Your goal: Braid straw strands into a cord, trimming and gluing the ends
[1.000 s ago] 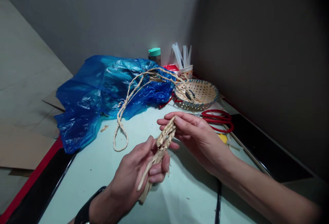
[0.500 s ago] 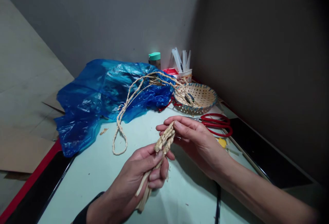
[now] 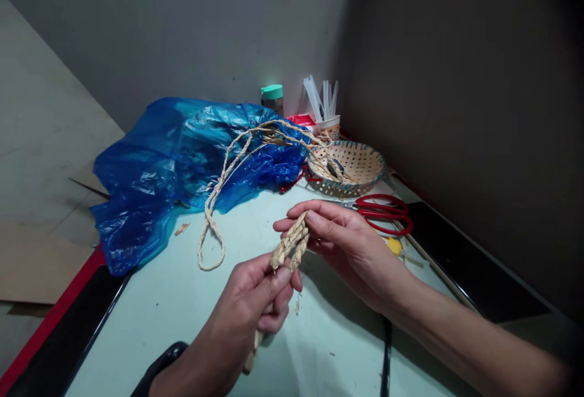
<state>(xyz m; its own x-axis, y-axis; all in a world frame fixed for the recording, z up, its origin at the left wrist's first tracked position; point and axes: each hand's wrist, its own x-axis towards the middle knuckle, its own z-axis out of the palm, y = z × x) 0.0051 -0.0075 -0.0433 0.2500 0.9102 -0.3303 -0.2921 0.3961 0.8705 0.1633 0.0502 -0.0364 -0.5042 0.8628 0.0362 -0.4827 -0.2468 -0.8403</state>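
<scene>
A short plaited straw piece [image 3: 289, 244] is held between both hands above the pale green table [image 3: 182, 312]. My left hand [image 3: 255, 306] is closed around its lower end, where loose flat strips stick out below the fist. My right hand [image 3: 340, 236] pinches the upper end of the plait with thumb and fingers. A long braided straw rope [image 3: 214, 227] lies on the table to the left, looping up over a blue plastic bag [image 3: 182, 160] toward a woven basket [image 3: 365, 169].
Red-handled scissors [image 3: 385, 211] lie right of my right hand. Behind the basket stand a cup of white sticks [image 3: 328, 118] and a green-capped jar [image 3: 272, 96]. Grey walls close the corner. Cardboard [image 3: 41, 263] lies on the floor at left.
My left hand has closed tighter and slid up the loose strips toward the plait. The right hand has kept its pinch on the upper end.
</scene>
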